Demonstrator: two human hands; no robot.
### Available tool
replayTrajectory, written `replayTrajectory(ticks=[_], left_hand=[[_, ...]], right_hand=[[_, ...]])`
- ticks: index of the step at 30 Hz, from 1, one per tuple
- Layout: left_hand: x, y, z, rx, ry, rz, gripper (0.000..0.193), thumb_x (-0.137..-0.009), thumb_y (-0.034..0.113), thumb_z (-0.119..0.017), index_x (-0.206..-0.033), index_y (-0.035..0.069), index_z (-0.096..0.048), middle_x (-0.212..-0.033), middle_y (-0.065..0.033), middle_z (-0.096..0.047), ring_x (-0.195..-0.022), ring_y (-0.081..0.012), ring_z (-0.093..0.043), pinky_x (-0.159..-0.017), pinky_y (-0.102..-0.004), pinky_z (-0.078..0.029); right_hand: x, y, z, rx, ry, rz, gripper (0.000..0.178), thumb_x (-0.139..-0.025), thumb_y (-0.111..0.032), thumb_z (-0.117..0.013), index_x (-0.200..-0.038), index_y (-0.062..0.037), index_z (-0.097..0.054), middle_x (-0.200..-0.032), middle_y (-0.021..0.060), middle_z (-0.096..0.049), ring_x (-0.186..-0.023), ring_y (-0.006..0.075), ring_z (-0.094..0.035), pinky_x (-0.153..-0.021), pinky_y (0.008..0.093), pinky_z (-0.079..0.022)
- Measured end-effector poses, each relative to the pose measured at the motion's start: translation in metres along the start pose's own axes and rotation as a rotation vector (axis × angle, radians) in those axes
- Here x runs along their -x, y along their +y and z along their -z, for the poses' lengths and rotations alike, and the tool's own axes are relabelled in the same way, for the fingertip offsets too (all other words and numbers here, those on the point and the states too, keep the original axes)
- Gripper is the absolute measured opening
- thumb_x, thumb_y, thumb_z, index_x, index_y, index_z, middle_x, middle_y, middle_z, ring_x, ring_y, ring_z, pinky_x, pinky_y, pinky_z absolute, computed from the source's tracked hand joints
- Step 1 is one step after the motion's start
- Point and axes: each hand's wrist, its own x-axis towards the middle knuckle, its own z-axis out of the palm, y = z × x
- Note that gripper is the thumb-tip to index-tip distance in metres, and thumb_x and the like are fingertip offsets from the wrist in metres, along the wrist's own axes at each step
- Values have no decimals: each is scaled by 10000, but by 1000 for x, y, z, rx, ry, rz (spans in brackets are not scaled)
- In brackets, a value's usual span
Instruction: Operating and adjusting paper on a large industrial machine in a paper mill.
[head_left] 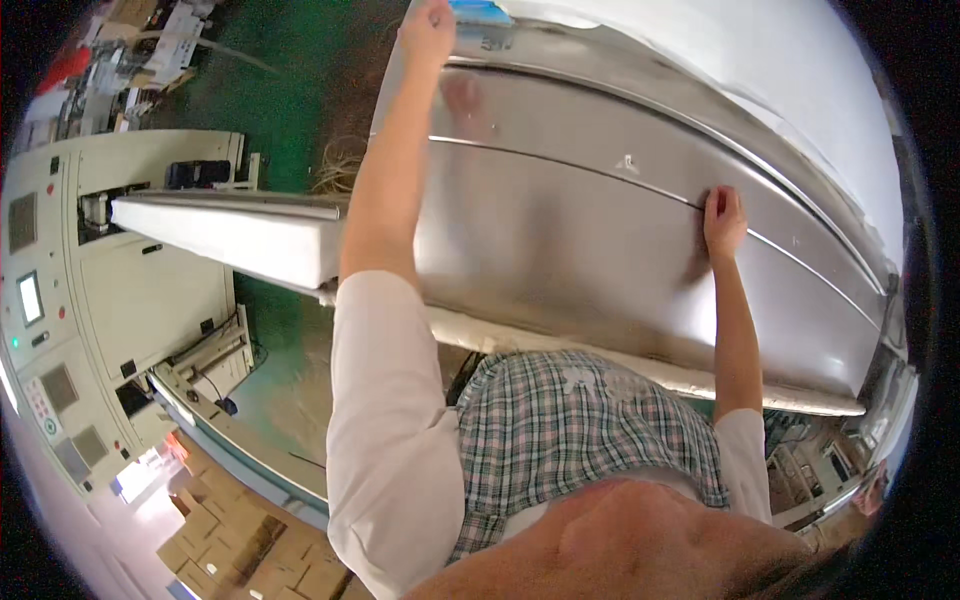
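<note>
A wide, shiny metal worktop (560, 230) stretches in front of me, with a thin line (570, 160) running lengthwise across it; whether this is a seam or the edge of a sheet I cannot tell. My right hand (725, 222) rests on the worktop at that line, its fingers curled down. Far forward at the upper left, my left hand (428, 38) has its fingers bent together beside a blue-printed flat piece (480, 12). Anything inside either hand is too small or hidden to make out.
White sheet material (790, 70) lies along the far side. A cream machine cabinet (150, 300) with a small screen stands left, with a long white-sided beam (230, 235) reaching from it toward the worktop. Cardboard boxes (230, 530) are stacked at lower left.
</note>
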Motion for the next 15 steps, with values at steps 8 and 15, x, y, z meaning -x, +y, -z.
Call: replayTrajectory(ticks=[8, 15], left_hand=[[-82, -59, -81, 241, 316, 386, 351, -842, 293, -456, -976, -7, -576, -933, -211, -589, -888, -363, -547, -752, -394, -425], [-88, -55, -95, 322, 239, 345, 365, -852, 305, -433, -976, -1, -588, -958, -209, -591, -908, -327, -558, -777, -376, -422]], right_hand=[[-2, -17, -5, 89, -34, -11, 129, -827, -206, -517, -833, -79, -536, -776, 103, -573, -670, 290, -565, -584, 364, -450], [1, -7, -1, 108, -37, -63, 108, -818, -182, -529, -842, -76, -535, -761, 104, -568, -635, 292, -557, -561, 361, -442]])
